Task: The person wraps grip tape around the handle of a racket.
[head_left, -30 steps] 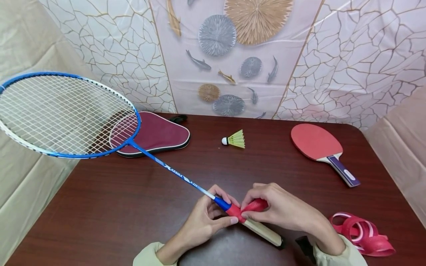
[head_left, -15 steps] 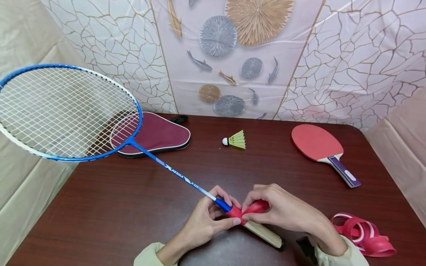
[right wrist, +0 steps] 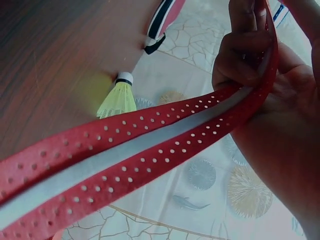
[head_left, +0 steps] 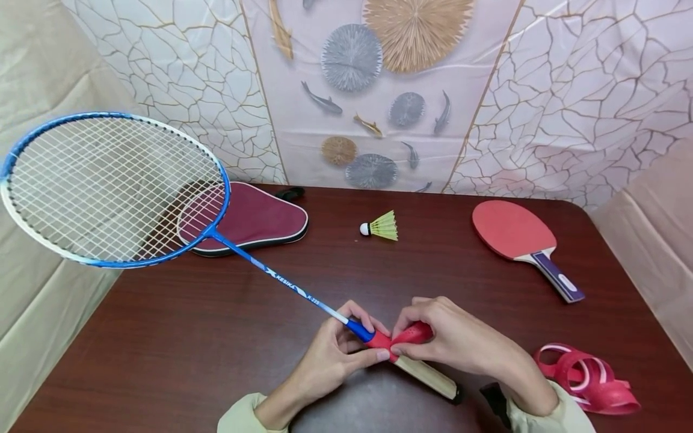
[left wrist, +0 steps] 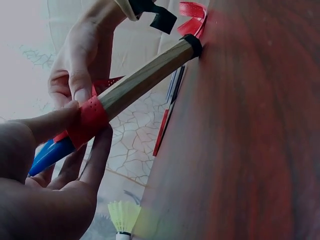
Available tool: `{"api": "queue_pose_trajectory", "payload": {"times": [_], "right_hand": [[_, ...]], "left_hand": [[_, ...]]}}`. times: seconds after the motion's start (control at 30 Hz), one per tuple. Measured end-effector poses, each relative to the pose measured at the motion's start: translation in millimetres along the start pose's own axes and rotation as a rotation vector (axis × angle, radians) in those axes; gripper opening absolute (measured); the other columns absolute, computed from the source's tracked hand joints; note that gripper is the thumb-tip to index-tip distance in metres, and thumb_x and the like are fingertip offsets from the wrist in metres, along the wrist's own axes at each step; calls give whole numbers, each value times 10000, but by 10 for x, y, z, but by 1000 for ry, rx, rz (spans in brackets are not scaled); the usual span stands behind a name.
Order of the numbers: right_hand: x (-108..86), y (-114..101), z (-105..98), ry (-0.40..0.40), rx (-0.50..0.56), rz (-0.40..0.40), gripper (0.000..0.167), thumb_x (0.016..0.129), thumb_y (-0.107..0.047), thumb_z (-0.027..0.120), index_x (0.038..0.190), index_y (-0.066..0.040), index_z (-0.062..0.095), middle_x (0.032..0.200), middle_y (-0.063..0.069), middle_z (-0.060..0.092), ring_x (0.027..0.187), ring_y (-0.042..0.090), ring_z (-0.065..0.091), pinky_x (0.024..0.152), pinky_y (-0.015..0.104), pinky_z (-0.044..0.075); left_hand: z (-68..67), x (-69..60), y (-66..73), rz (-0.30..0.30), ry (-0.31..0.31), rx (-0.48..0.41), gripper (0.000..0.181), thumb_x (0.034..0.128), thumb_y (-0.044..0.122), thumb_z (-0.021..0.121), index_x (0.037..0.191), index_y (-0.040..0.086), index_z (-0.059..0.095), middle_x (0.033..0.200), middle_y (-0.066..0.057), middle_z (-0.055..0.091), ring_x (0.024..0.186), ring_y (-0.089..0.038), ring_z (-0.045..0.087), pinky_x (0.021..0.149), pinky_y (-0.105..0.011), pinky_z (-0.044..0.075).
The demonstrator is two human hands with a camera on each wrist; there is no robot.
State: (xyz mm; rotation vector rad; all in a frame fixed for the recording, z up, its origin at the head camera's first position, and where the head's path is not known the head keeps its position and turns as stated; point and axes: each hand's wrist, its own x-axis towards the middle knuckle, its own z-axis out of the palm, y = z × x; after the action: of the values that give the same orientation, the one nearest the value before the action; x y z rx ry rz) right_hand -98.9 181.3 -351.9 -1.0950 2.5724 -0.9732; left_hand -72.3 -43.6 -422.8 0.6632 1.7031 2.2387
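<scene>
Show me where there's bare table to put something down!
The table is bare between the shuttlecock and red paddle, and left of the left grip, nearer than the maroon case. It's crowded around the racket handle, right grip and looped red tape.

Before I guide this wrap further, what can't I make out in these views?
Head: whether the red tape joins the loose coils; the right forearm hides the stretch between.
Head: the model number on the racket shaft; too small to read surely.
Left wrist: the shaft beyond the blue cone; the left grip covers it.
Right wrist: where the red tape leads; the left edge cuts it off.
</scene>
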Motion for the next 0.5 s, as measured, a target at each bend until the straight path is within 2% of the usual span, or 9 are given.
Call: {"api": "queue_pose_trajectory", "payload": {"times": [0.2, 0.33, 0.5], "right_hand": [[3, -1, -46, -23, 18, 8, 133, 829, -272, 810, 896, -323, 707, 802, -201, 586, 708, 43, 524, 563, 200, 462], [-3, 8, -46, -20, 23, -3, 114, 845, -270, 796, 898, -320, 709, 792, -199, 585, 705, 50, 517, 552, 198, 453], [4, 16, 2, -6, 36, 5, 112, 832, -332, 800, 887, -322, 703, 769, -184, 573, 666, 55, 509, 516, 190, 429]], "left_hand": [[-8, -4, -26, 49, 4, -11, 315, 839, -52, 738, 1015, 10, 484, 1088, -198, 662, 889, -321, 688, 786, -351, 571], [-15, -6, -29, 55, 0, -14, 316, 836, -62, 736, 1017, 9, 488, 1090, -195, 663, 908, -292, 676, 797, -338, 566], [-22, -13, -27, 79, -25, -38, 346, 836, -97, 716, 1076, -9, 483, 1107, -216, 655, 952, -326, 665, 822, -379, 561]]}}
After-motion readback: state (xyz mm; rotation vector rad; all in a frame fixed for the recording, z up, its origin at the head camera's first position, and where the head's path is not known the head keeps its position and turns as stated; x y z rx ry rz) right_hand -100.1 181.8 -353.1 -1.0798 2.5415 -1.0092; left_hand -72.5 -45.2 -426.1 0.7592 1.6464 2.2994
